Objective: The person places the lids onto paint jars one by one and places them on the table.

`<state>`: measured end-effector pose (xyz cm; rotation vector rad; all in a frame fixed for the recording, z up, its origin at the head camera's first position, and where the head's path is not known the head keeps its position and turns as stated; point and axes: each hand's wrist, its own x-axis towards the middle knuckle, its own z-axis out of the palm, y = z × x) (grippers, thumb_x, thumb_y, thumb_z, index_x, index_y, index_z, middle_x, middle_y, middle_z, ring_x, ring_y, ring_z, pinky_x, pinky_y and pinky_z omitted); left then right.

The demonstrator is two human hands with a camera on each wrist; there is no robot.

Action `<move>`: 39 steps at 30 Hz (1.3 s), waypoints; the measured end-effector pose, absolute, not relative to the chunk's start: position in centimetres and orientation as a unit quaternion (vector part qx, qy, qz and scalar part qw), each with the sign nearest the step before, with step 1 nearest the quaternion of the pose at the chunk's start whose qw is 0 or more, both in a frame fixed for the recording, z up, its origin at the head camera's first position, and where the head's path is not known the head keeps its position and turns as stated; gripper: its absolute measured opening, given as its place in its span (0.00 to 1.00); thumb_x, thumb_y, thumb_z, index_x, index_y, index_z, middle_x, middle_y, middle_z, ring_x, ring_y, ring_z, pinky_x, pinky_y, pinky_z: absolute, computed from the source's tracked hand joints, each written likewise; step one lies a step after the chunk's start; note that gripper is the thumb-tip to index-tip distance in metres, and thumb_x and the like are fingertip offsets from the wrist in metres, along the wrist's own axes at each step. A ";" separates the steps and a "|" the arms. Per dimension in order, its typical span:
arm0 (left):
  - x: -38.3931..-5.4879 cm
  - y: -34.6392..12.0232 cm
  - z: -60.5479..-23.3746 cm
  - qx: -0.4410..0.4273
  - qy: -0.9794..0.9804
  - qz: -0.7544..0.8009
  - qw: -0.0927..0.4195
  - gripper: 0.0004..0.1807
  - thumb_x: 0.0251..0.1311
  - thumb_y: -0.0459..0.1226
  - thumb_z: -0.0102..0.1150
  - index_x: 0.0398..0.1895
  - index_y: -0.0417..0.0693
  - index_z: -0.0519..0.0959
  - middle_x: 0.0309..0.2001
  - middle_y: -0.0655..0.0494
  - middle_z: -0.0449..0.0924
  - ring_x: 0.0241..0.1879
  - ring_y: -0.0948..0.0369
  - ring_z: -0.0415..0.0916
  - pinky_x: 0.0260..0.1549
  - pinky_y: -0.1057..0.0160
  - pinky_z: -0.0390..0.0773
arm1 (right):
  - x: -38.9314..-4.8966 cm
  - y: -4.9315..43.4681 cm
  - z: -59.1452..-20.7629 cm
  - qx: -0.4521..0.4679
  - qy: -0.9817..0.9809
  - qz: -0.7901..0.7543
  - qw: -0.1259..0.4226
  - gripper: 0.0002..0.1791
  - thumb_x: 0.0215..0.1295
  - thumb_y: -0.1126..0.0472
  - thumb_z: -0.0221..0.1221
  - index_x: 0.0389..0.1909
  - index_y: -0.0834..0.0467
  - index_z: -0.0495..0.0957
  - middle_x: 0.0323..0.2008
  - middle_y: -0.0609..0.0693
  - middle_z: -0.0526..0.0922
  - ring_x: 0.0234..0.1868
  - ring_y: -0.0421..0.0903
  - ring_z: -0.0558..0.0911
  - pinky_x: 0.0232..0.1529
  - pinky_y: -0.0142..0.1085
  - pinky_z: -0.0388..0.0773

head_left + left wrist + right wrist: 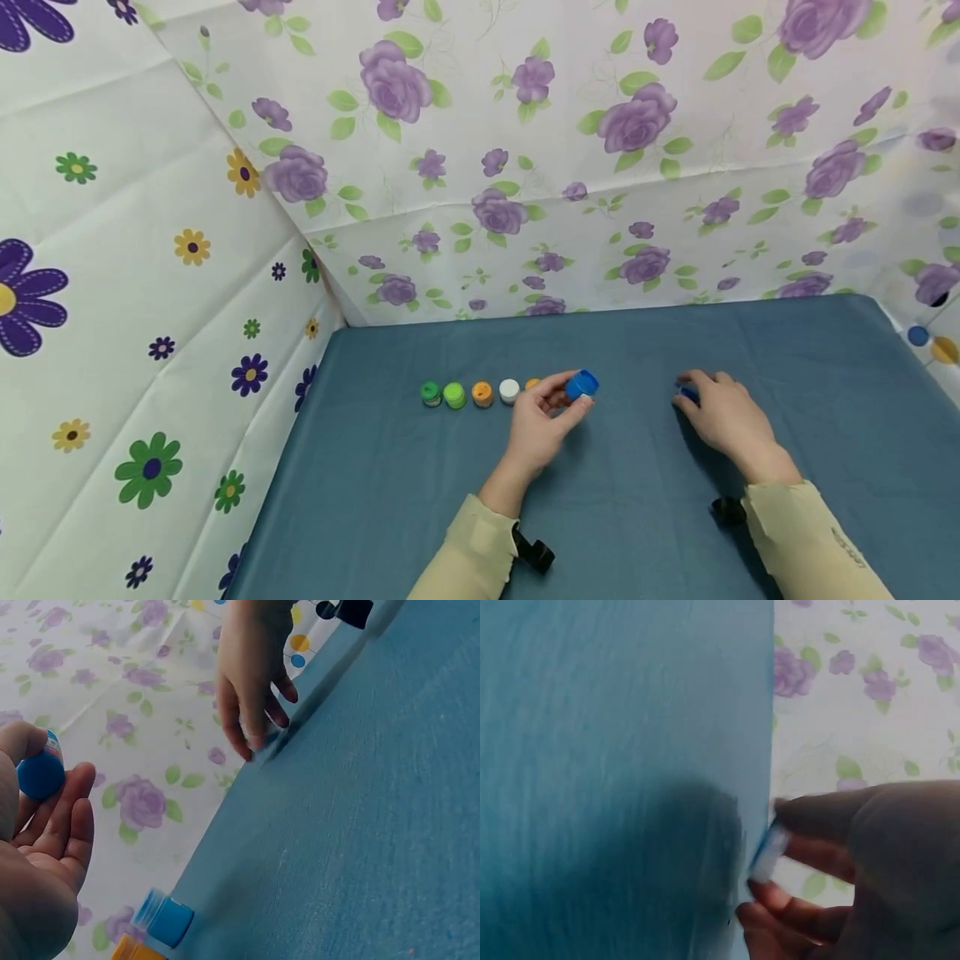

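My left hand (pixel 538 427) holds a small blue paint pot (pixel 582 384) between thumb and fingers, raised above the table and tilted. A bit of pale label shows on the pot's side in the left wrist view. Farther right, my right hand (pixel 729 418) pinches a small blue lid (pixel 688 393) low over the table. From the right wrist, this lid (pixel 771 853) appears on edge between thumb and fingertips, with a whitish face and blue rim. The right fingers cover most of it in the head view.
Left of my left hand runs a row of small pots: dark green (pixel 431 393), light green (pixel 454 395), orange (pixel 482 393), white (pixel 509 391) and another orange (pixel 532 383), partly covered. A light-blue pot (pixel 166 921) stands beside an orange one. Flowered cloth (pixel 480 217) hangs behind the blue-covered table (pixel 390 492).
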<state>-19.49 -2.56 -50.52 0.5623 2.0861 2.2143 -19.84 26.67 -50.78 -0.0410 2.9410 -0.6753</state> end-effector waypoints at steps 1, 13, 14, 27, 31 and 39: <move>-19.5 -2.7 -50.6 0.178 0.670 0.721 0.030 0.22 0.74 0.34 0.68 0.68 0.41 0.81 0.50 0.41 0.87 0.47 0.61 0.86 0.51 0.56 0.86 | -19.8 26.4 -50.7 -0.019 0.969 -0.238 0.064 0.26 0.86 0.52 0.54 0.73 0.64 0.73 0.62 0.76 0.73 0.60 0.76 0.73 0.52 0.70 0.74; -19.9 -2.9 -50.6 0.173 0.570 0.801 0.061 0.20 0.73 0.30 0.67 0.64 0.39 0.75 0.49 0.53 0.85 0.45 0.60 0.87 0.59 0.42 0.82 | -17.6 20.7 -45.4 -0.108 0.840 -0.531 0.008 0.21 0.81 0.45 0.62 0.64 0.53 0.76 0.58 0.52 0.83 0.57 0.52 0.80 0.49 0.42 0.82; -19.8 -2.8 -50.6 0.180 0.567 0.801 0.064 0.19 0.74 0.31 0.66 0.63 0.38 0.75 0.49 0.54 0.85 0.45 0.60 0.87 0.59 0.43 0.83 | -17.4 20.4 -45.0 -0.120 0.831 -0.542 0.006 0.21 0.82 0.47 0.60 0.67 0.52 0.75 0.60 0.52 0.82 0.56 0.52 0.81 0.48 0.40 0.82; -19.2 -2.5 -50.5 0.229 0.572 0.782 0.094 0.23 0.78 0.37 0.63 0.66 0.28 0.75 0.52 0.46 0.87 0.48 0.62 0.87 0.61 0.37 0.79 | -17.1 19.1 -44.7 -0.234 0.832 -0.501 -0.050 0.21 0.80 0.63 0.61 0.70 0.50 0.79 0.62 0.44 0.77 0.43 0.42 0.74 0.36 0.36 0.72; -19.2 -2.4 -50.4 0.239 0.565 0.784 0.097 0.22 0.79 0.36 0.61 0.66 0.27 0.75 0.54 0.34 0.85 0.49 0.61 0.87 0.59 0.48 0.84 | -16.9 19.3 -44.4 -0.253 0.838 -0.480 -0.054 0.23 0.78 0.65 0.63 0.70 0.48 0.79 0.65 0.44 0.78 0.47 0.42 0.75 0.38 0.37 0.71; -19.1 -2.6 -50.4 0.244 0.582 0.769 0.108 0.21 0.81 0.35 0.58 0.67 0.27 0.75 0.56 0.32 0.84 0.48 0.63 0.87 0.59 0.44 0.83 | -16.3 19.5 -43.6 -0.245 0.876 -0.409 -0.077 0.23 0.75 0.63 0.67 0.67 0.46 0.81 0.63 0.44 0.82 0.61 0.46 0.75 0.42 0.43 0.75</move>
